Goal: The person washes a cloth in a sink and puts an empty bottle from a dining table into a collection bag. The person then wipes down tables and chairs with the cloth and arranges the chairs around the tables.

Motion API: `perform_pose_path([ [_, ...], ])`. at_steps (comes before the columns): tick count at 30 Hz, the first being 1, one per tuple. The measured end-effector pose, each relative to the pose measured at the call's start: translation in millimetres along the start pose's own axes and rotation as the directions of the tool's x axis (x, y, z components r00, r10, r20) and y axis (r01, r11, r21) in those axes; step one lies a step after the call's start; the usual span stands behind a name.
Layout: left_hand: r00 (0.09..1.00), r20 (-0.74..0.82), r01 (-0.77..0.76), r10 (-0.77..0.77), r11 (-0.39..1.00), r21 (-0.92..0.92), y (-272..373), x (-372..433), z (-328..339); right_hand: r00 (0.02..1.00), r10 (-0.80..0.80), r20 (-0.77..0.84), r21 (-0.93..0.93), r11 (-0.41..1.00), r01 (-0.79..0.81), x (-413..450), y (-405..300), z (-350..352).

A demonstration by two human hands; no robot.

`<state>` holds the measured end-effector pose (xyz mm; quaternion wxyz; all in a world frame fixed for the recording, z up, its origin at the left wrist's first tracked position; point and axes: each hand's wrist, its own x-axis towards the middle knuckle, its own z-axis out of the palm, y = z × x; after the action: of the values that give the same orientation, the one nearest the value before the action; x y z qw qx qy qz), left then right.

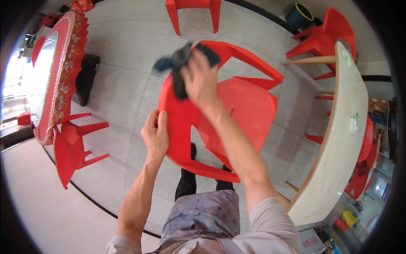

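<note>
A red plastic armchair [244, 104] stands right before me, its backrest towards the left. My left hand [155, 131] grips the outer edge of the backrest, thumb on one side and fingers round the other. My right hand [201, 77] holds a dark blue-grey cloth [180, 77] against the upper part of the backrest. Cloth and fingers are blurred, and the cloth's loose ends stick out beyond the chair's rim. A small dark mark or slot shows in the seat, beside my right forearm.
A pale table [330, 143] with wooden legs stands at the right. Other red chairs stand at the top [193, 3], upper right [333, 35] and left [71, 143]. A red-skirted round table [68, 76] is at the left, a dark bin [298, 17] by the wall.
</note>
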<state>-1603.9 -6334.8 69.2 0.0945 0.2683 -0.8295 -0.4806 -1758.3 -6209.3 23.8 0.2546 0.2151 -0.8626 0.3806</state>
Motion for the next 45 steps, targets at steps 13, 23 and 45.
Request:
perform_pose_path([
  [13,0.998,-0.014,0.057,-0.056,0.998,0.036,1.6,2.6,12.6,0.384,0.824,-0.416,-0.16,0.35,-0.923,-113.3,269.6,-125.6],
  [23,0.997,0.043,-0.073,0.068,0.988,0.133,12.5,5.2,19.0,0.646,0.736,-0.203,0.21,0.677,-0.706,-155.3,124.7,83.0],
  [45,0.996,0.047,-0.085,0.076,0.969,0.232,0.2,7.5,20.2,0.431,0.787,0.441,-0.334,0.59,-0.735,-354.5,132.9,-265.6],
])
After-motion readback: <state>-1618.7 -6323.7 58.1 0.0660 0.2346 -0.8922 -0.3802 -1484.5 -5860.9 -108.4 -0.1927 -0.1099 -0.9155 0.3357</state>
